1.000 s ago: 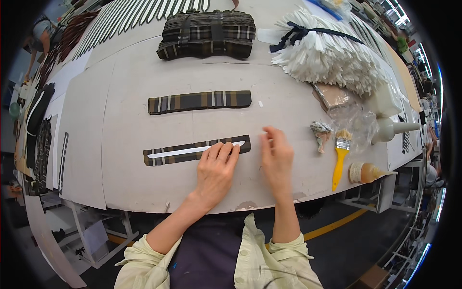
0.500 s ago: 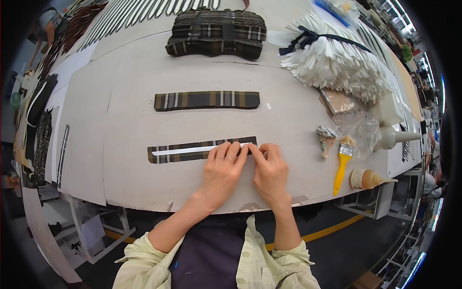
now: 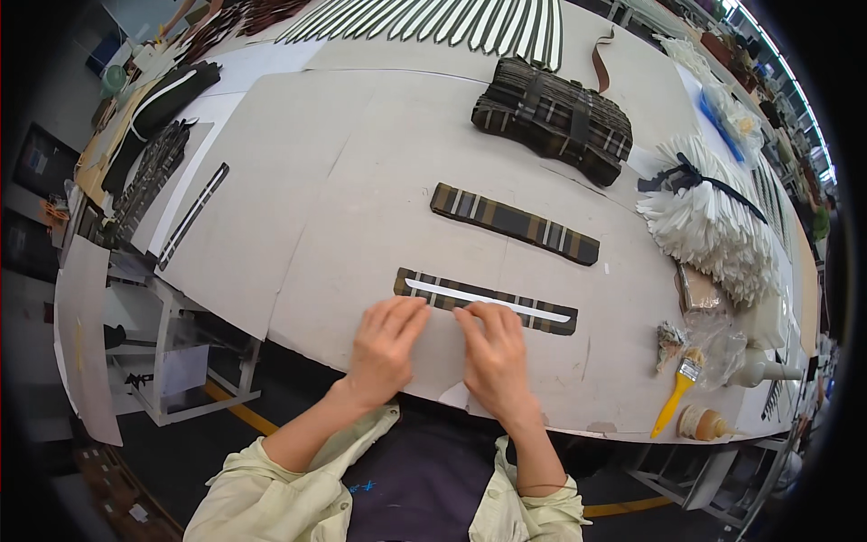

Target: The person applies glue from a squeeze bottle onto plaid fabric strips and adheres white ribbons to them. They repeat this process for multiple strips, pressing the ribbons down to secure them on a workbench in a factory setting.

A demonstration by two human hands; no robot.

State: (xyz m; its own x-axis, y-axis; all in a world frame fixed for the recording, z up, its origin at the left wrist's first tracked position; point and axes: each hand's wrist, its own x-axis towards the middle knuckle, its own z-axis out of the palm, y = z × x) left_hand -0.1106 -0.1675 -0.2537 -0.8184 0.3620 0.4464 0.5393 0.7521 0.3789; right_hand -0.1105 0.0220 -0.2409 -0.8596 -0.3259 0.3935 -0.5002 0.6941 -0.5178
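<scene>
A dark plaid fabric strip (image 3: pixel 558 325) lies on the table before me, with a narrow white strip (image 3: pixel 488 296) running lengthwise on top of it. At its near edge, toward the left end, my left hand (image 3: pixel 384 343) is closed, thumb and fingers pinched on the cloth's border. My right hand (image 3: pixel 495 348) pinches the same edge around the middle, fingers bent. The fingers partly cover that edge, so how much cloth is between them is hidden. Beyond it lies a second plaid strip (image 3: pixel 515 224) with no white piece showing.
Farther back sits a tied stack of plaid strips (image 3: pixel 555 117). On the right are a bundle of white strips (image 3: pixel 704 208), a yellow-handled brush (image 3: pixel 677 393) and an amber bottle (image 3: pixel 700 423). Finished-looking pointed strips (image 3: pixel 442 23) line the far side; a narrow strip (image 3: pixel 194 215) lies left.
The view has swung left, so the table's things sit farther right. Both hands have come off the white strip's right part to the plaid strip's near edge, farther left along it.
</scene>
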